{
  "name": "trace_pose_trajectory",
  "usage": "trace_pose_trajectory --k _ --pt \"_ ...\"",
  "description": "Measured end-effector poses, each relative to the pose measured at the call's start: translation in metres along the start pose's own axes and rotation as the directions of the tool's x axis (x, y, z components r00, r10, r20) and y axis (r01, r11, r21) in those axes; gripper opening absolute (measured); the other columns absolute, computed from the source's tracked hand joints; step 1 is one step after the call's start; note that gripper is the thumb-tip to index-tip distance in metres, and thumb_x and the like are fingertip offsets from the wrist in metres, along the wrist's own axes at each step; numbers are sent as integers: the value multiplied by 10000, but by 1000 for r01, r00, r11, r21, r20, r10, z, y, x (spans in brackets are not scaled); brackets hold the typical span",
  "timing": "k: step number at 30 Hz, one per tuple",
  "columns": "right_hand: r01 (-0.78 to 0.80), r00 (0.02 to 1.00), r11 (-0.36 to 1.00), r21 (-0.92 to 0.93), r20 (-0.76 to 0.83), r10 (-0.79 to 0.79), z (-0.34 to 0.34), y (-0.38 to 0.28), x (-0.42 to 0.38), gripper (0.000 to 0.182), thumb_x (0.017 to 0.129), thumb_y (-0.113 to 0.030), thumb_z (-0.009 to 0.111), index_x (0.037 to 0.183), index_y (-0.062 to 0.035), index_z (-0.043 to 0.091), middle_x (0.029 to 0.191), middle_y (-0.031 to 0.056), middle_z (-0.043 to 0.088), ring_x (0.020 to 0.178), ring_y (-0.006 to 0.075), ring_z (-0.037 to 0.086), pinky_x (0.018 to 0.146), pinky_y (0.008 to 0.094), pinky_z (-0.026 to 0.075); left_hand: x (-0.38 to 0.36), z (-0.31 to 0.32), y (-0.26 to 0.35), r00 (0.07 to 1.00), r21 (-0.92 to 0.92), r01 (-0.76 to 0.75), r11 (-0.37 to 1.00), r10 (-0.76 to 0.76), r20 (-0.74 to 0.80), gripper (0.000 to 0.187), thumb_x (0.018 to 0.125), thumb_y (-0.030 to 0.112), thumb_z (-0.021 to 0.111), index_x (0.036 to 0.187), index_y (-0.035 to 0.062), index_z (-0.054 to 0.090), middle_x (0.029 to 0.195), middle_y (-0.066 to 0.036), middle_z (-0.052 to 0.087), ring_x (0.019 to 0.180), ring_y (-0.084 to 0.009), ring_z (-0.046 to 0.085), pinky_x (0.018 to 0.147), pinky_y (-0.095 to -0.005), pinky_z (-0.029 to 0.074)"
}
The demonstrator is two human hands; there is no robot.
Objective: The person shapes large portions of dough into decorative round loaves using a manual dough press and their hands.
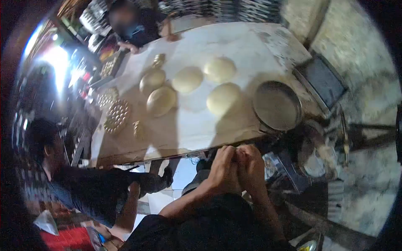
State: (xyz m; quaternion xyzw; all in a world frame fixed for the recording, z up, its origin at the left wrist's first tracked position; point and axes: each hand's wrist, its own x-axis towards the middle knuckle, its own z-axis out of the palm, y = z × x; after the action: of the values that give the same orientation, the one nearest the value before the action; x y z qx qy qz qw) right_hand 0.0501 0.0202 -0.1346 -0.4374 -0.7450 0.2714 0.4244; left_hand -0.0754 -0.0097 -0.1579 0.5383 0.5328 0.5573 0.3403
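My left hand [223, 164] and my right hand [251, 162] are held together just off the near edge of the table. Both have curled fingers, pressed against each other, and whatever may lie inside them is hidden. Beyond them, several flat pale dough rounds lie spread on the table, including a dough round [224, 98] nearest my hands and another dough round [161, 101] further left. To the right of these rests a round shallow pan [277, 105] with a dark rim.
A floured table [197, 129] fills the middle. Bumpy round pieces [117, 116] lie at its left, and a dark rectangular tray [321, 80] at its right edge. One person [83, 188] is at the left; another person [136, 27] is across the table.
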Motion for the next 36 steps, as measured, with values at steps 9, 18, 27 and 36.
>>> trace_pose_trajectory --k 9,18,27,36 --pt "-185 976 760 -623 -209 67 48 -53 156 170 921 -197 590 956 -32 609 900 162 602 872 339 607 785 415 482 167 -105 42 726 -9 -679 734 669 -158 508 737 247 610 1171 -13 574 968 -162 626 919 -365 588 855 -489 462" --pt "-63 559 989 133 826 -75 289 -41 87 156 896 -178 667 934 -27 678 908 187 657 933 374 638 854 447 499 71 -259 -283 936 -83 216 973 -231 -266 287 791 61 666 1078 58 677 1040 -167 691 1023 -349 638 892 -425 504" --pt "-364 917 892 -268 63 393 292 103 115 262 993 -208 544 1025 28 653 933 130 672 912 252 648 830 366 498 192 -284 -248 994 307 20 951 13 -106 251 922 186 593 1118 42 652 1184 -208 631 1139 -375 573 970 -451 452" --pt "-431 902 740 516 241 358 338 193 163 558 961 -431 608 1321 -5 575 1247 173 627 1201 300 571 1036 404 424 276 -259 -312 796 218 64 974 -182 577 606 969 531 493 1189 -16 634 1154 -234 659 1081 -414 617 954 -470 471"
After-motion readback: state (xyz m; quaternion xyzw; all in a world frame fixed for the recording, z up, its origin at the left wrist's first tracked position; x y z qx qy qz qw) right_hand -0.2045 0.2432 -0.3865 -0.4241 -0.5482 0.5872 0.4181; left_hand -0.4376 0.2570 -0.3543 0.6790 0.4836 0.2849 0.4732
